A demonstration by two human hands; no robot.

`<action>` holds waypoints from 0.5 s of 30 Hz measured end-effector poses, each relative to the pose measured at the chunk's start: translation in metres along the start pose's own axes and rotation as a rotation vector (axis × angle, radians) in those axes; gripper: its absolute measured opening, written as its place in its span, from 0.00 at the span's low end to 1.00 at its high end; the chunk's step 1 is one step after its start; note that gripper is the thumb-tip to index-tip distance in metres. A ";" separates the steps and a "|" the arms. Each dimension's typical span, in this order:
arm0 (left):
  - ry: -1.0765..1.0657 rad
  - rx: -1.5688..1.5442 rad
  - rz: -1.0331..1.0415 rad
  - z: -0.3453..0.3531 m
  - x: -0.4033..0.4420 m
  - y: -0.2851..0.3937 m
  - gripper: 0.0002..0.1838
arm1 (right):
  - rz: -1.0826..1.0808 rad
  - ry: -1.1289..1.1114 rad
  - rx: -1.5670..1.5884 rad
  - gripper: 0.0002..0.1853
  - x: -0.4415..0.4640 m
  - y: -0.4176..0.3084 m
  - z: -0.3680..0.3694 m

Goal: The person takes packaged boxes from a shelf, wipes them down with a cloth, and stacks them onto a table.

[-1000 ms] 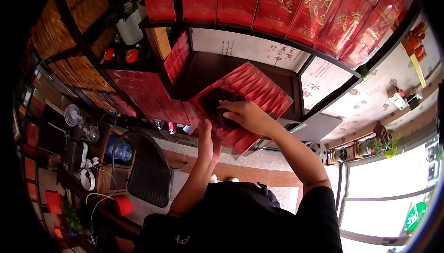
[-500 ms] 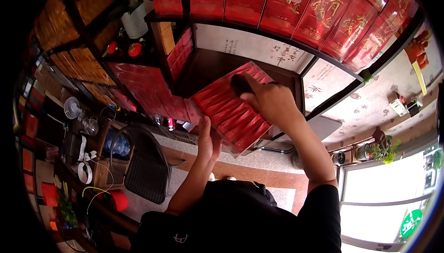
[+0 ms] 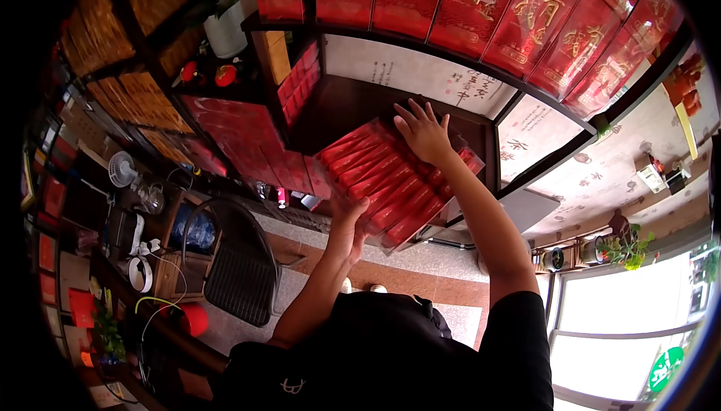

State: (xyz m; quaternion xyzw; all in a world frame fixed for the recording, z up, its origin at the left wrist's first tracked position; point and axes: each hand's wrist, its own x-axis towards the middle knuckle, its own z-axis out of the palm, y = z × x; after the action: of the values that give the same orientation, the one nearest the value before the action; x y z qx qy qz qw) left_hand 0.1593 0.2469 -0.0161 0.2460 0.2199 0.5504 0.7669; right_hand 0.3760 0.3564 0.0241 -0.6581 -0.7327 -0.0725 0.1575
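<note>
A clear-wrapped pack of slim red packets (image 3: 387, 193) lies tilted in front of me, its far end over a dark shelf (image 3: 338, 103). My left hand (image 3: 347, 231) grips the pack's near left edge, thumb on top and fingers out of sight beneath. At the far right edge, my right hand (image 3: 426, 137) rests with its fingers spread and pointing away from me. Something dark shows beside those fingertips; I cannot tell it from the shelf.
Tall red boxes with gold characters (image 3: 481, 5) line the shelf above. Red packs (image 3: 248, 137) fill the cabinet at left, near a white plant pot (image 3: 225, 31). A black chair (image 3: 240, 276) stands lower left; a window (image 3: 616, 328) is at right.
My right hand has gone from curled around a dark object on the pack to spread flat at its far edge. The left hand has shifted slightly right and still holds the pack.
</note>
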 end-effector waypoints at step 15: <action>-0.009 -0.012 -0.060 -0.014 -0.001 0.010 0.33 | -0.513 -0.215 0.399 0.24 -0.109 -0.033 -0.085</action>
State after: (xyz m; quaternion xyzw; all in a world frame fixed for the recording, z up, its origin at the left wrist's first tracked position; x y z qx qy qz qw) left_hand 0.1433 0.2510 -0.0214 0.2373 0.2206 0.5273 0.7855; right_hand 0.3644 0.2234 0.0721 -0.4124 -0.8866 0.1047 0.1816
